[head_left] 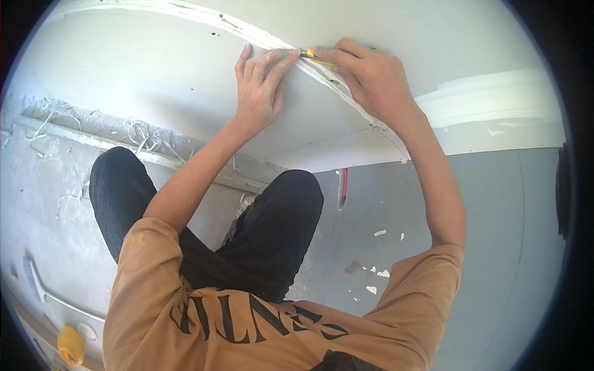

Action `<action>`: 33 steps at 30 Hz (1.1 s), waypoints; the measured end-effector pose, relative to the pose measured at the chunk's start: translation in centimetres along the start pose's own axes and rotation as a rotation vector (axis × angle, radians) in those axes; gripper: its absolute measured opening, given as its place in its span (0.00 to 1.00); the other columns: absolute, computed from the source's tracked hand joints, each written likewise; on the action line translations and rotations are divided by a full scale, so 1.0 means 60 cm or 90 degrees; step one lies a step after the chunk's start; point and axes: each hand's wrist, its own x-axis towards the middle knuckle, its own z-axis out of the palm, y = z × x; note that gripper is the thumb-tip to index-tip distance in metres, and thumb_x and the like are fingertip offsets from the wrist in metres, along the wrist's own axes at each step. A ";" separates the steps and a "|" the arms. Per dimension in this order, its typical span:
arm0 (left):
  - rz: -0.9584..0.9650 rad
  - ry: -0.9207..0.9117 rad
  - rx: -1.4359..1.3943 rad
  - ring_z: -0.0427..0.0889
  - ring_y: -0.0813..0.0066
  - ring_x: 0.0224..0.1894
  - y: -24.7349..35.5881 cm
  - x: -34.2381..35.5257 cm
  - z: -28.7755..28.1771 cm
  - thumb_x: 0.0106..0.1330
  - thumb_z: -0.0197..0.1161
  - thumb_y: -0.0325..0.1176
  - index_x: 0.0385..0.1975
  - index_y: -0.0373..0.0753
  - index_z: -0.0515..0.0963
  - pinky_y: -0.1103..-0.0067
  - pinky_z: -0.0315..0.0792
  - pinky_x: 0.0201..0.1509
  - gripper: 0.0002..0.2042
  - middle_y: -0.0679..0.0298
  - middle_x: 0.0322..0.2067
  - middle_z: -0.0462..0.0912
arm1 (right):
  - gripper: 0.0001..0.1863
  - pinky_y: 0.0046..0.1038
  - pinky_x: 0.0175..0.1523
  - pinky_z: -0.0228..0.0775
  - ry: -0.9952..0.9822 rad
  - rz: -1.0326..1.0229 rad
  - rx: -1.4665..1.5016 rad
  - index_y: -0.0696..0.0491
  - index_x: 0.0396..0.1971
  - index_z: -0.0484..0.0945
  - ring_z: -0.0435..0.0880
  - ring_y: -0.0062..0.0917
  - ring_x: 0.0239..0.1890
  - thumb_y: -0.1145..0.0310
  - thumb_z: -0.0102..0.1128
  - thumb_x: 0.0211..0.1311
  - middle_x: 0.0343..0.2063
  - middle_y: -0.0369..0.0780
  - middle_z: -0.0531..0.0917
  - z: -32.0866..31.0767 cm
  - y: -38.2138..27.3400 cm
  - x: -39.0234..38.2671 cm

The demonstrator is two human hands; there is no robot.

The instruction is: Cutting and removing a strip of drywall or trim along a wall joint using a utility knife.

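My right hand [374, 80] is closed around a yellow utility knife [312, 55], its dark front end at a white plastered seam [260, 34] that runs diagonally across a pale board [185, 65]. My left hand [260, 83] rests on the board left of the knife, fingers apart, with fingertips on the seam beside the knife's tip. Small dark holes dot the board near the seam. The blade itself is too small to make out.
My bent legs [266, 235] are below the board. A grey wall [489, 229] with chipped patches and a red strip [344, 182] is at right. Loose pale wires [142, 133] hang along a ledge at left. A long-handled tool [43, 284] and a yellow container [71, 343] lie lower left.
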 end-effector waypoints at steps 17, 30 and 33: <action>0.051 -0.117 0.125 0.66 0.51 0.62 0.061 -0.034 0.046 0.57 0.68 0.17 0.78 0.64 0.77 0.28 0.37 0.84 0.45 0.54 0.56 0.65 | 0.26 0.37 0.37 0.79 -0.116 0.069 -0.052 0.39 0.63 0.87 0.86 0.34 0.31 0.75 0.68 0.66 0.39 0.35 0.84 -0.032 0.011 -0.106; -0.093 -0.091 0.059 0.68 0.48 0.56 0.086 -0.023 0.025 0.70 0.68 0.25 0.87 0.41 0.58 0.36 0.48 0.83 0.44 0.50 0.52 0.67 | 0.22 0.35 0.37 0.78 0.016 0.044 0.034 0.38 0.62 0.87 0.87 0.32 0.33 0.71 0.68 0.70 0.40 0.32 0.85 -0.011 -0.004 -0.031; -0.084 -0.131 0.076 0.69 0.49 0.53 0.089 -0.015 0.017 0.69 0.69 0.25 0.87 0.35 0.55 0.37 0.53 0.80 0.46 0.51 0.47 0.69 | 0.20 0.35 0.38 0.78 0.017 0.040 0.046 0.39 0.61 0.87 0.87 0.32 0.34 0.70 0.67 0.72 0.40 0.31 0.86 -0.005 0.002 -0.028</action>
